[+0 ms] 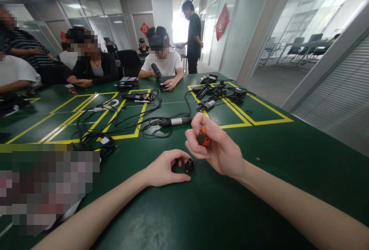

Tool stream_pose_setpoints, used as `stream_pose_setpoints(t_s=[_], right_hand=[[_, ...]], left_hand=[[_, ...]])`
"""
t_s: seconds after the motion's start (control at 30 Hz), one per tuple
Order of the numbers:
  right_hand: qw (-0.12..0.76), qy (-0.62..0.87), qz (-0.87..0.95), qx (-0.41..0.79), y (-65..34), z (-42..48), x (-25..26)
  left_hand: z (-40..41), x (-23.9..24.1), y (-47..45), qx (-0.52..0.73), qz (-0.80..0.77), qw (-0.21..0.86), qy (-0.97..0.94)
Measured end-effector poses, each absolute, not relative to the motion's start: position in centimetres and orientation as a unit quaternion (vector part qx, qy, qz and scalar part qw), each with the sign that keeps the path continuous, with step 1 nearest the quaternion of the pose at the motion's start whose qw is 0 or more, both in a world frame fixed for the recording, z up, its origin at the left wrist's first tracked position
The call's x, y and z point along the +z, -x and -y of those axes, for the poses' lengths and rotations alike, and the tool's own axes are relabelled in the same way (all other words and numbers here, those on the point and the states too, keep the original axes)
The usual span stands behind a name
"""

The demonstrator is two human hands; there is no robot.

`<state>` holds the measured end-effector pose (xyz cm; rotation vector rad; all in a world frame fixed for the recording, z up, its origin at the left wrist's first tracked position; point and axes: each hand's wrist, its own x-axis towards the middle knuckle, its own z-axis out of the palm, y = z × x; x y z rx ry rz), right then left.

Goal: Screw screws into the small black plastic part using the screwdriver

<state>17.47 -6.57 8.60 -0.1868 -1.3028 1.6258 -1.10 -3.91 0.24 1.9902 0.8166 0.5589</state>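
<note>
My left hand [165,169] rests on the green tabletop, its thumb and fingers curved around a small black round part [189,167] with a metal-looking top. That part stands upright on the table. Just above and to the right, my right hand [217,142] is closed around what looks like a screwdriver [204,137] with an orange and dark handle. Its shaft cannot be made out behind my fingers.
Beyond my hands lie a grey and black electric screwdriver [175,122], tangled black cables [99,142] and more corded tools [207,104]. Yellow tape [271,121] marks the green table [288,157]. Across it, a person [165,59] holds a power tool [156,70]. A blurred patch covers the left.
</note>
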Motion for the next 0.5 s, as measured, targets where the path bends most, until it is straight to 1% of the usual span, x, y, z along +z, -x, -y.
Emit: stream_pose_setpoints(t_s=[0.2,0.5], right_hand=[[0.507,0.075,0.558,0.653,-17.76,6.34,8.87],[0.504,0.070,0.523,0.684,-17.51,6.49,9.10]], left_hand=[[3.74,0.05,1.20,0.227,-0.330,0.452,-0.797],[3.66,0.54,1.17,0.213,-0.332,0.436,-0.809]])
